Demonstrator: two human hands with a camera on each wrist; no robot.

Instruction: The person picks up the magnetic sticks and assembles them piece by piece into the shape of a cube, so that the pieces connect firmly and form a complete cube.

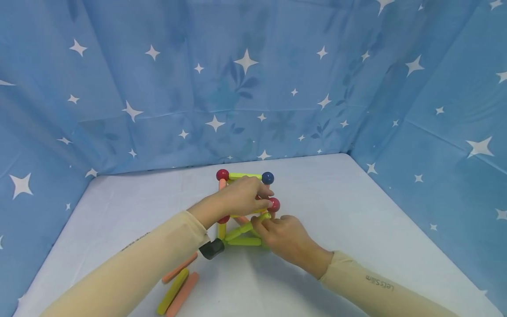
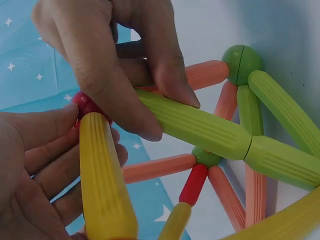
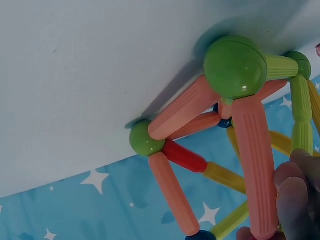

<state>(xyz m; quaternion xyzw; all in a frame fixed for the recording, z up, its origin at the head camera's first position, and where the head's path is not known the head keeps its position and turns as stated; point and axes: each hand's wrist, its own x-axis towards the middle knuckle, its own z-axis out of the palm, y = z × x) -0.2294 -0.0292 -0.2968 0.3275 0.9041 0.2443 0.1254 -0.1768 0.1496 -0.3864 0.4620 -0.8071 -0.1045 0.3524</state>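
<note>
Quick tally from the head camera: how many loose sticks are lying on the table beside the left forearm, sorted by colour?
Orange loose sticks: 2
Yellow-green loose stick: 1
Total: 3 loose sticks, lying apart from the ball-and-stick frame that both hands are on.

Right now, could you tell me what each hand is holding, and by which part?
The left hand pinches a green rod of the stick-and-ball frame near its upper end. The right hand grips the frame's front lower rods.

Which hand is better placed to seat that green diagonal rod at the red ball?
Left, probably: the left hand already pinches the green rod beside the red ball; the right hand braces lower rods.
</note>
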